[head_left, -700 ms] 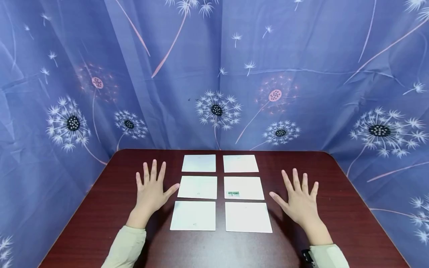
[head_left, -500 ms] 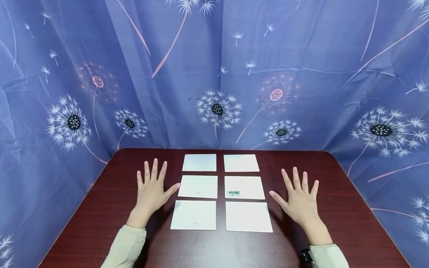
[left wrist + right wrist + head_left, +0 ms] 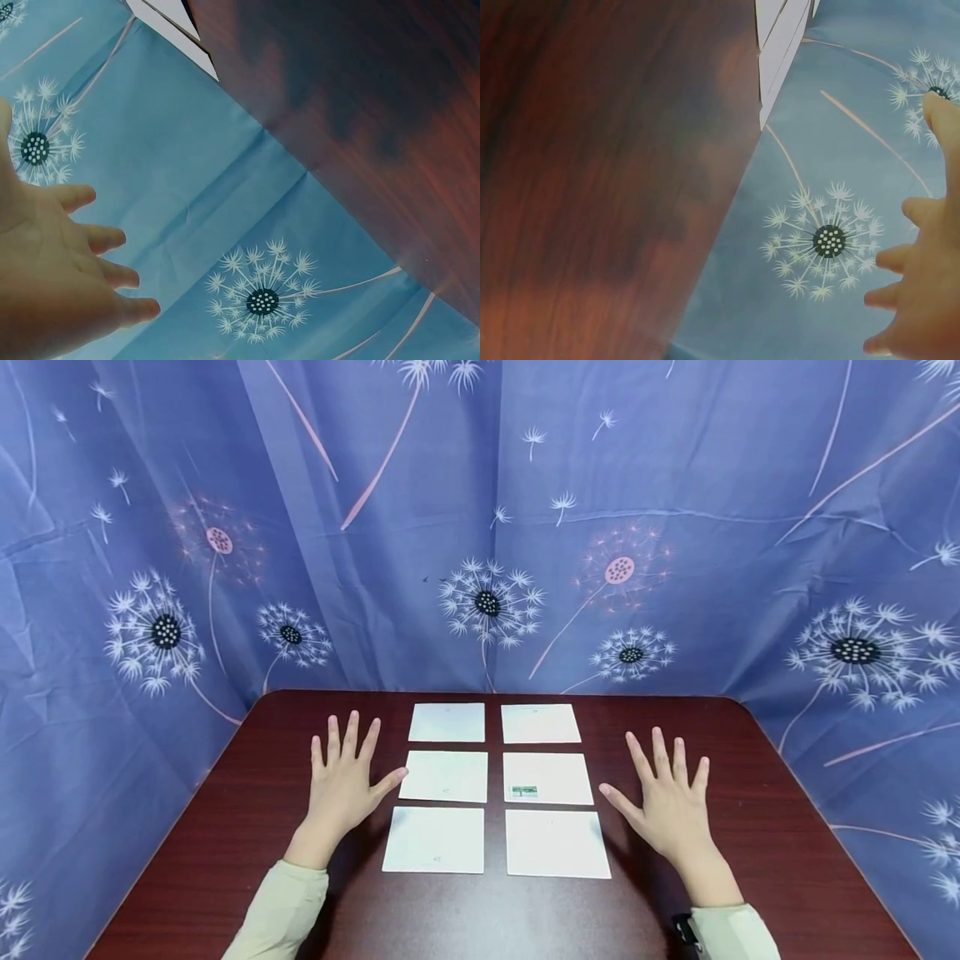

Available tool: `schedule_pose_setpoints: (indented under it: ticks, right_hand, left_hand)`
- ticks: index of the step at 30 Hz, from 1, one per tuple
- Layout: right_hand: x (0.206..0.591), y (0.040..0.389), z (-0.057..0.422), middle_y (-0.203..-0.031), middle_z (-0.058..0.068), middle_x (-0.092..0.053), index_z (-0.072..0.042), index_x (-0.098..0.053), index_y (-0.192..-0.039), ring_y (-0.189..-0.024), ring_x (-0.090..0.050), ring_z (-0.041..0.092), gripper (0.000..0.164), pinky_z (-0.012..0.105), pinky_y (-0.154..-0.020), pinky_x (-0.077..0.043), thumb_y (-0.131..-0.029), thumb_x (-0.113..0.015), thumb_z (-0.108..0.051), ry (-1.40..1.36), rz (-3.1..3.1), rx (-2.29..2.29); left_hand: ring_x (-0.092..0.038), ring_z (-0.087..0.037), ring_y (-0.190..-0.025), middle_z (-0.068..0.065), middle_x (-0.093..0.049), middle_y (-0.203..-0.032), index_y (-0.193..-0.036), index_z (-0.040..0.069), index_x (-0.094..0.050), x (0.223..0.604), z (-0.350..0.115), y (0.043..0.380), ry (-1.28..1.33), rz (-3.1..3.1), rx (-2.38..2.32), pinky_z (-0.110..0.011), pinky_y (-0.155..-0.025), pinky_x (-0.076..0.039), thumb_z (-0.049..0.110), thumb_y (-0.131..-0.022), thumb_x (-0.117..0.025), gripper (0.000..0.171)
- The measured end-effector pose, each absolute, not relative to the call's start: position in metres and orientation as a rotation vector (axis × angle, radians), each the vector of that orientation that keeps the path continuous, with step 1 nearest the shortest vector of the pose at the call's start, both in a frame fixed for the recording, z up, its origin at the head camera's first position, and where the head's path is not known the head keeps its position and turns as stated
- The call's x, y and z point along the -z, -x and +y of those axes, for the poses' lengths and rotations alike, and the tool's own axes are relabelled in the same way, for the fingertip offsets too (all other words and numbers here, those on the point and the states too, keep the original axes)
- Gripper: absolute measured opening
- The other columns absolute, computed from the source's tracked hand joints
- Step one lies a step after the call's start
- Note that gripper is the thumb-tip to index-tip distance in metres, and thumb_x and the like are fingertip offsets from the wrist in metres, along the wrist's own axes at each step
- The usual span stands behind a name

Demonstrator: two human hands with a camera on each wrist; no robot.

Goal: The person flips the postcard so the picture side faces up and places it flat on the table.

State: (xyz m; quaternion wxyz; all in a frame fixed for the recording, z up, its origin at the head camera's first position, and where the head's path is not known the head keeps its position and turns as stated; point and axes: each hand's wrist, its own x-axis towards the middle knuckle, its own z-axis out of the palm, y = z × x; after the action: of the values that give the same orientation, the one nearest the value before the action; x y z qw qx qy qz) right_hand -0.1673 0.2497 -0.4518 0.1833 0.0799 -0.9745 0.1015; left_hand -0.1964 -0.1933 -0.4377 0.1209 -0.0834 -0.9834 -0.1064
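White cards lie flat on the dark red table in two columns of three. My left hand point(image 3: 345, 793) is spread palm down beside the left column, its thumb tip right at the edge of the middle left card point(image 3: 444, 777). To the right of the other column, my right hand point(image 3: 670, 810) is spread the same way, nearest to the middle right card point(image 3: 555, 775), which bears a small green picture at its lower left. Below these are the front left card point(image 3: 433, 837) and front right card point(image 3: 557, 842); the back left card point(image 3: 447, 723) and back right card point(image 3: 540, 725) sit behind. Neither hand holds anything.
The brown-red wooden table point(image 3: 495, 914) has rounded far corners. A blue curtain point(image 3: 390, 610) with dandelion prints hangs behind it and along both sides. A black band point(image 3: 686, 930) shows at the right sleeve point(image 3: 731, 933).
Both hands have shifted slightly up and inward in the head view, fingers still spread. The cards have stayed in place; the view itself has moved very slightly.
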Motion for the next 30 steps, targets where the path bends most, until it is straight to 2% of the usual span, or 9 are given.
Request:
schedule_pose_setpoints:
  ticks: [6, 12, 20, 30]
  right_hand:
    - [0.448, 0.169, 0.247, -0.155, 0.024, -0.020, -0.024, -0.017, -0.155, -0.142, -0.010, 0.048, 0.088, 0.069, -0.109, 0.004, -0.086, -0.056, -0.062, -0.240, -2.721, -0.306]
    - [0.445, 0.170, 0.242, -0.154, 0.024, -0.022, -0.022, -0.024, -0.153, -0.141, -0.015, 0.048, 0.086, 0.070, -0.109, -0.001, -0.085, -0.061, -0.057, -0.269, -2.678, -0.340]
    - [0.440, 0.170, 0.230, -0.153, 0.025, -0.024, -0.018, -0.030, -0.151, -0.139, -0.021, 0.048, 0.078, 0.068, -0.110, -0.008, -0.088, -0.061, -0.052, -0.325, -2.660, -0.433]
    - [0.437, 0.170, 0.212, -0.154, 0.022, -0.025, -0.015, -0.031, -0.151, -0.139, -0.024, 0.046, 0.073, 0.064, -0.110, -0.015, -0.091, -0.060, -0.043, -0.400, -2.657, -0.581]
  left_hand:
    - [0.010, -0.039, -0.144, -0.019, -0.007, -0.159, -0.154, 0.014, -0.023, 0.438, -0.192, 0.195, 0.263, -2.851, 0.297, -0.063, -0.113, 0.003, 0.065, -0.088, -0.052, 0.088]
    - [0.001, -0.042, -0.145, -0.020, -0.016, -0.158, -0.152, 0.015, -0.030, 0.438, -0.189, 0.193, 0.303, -2.781, 0.305, -0.062, -0.113, -0.003, 0.063, -0.088, -0.053, 0.083]
    - [-0.004, -0.040, -0.145, -0.020, -0.021, -0.156, -0.149, 0.013, -0.036, 0.435, -0.186, 0.189, 0.365, -2.715, 0.358, -0.060, -0.114, -0.007, 0.054, -0.089, -0.059, 0.077]
    - [-0.010, -0.040, -0.145, -0.020, -0.026, -0.154, -0.145, 0.011, -0.043, 0.437, -0.184, 0.184, 0.409, -2.656, 0.504, -0.060, -0.113, -0.014, 0.045, -0.088, -0.065, 0.070]
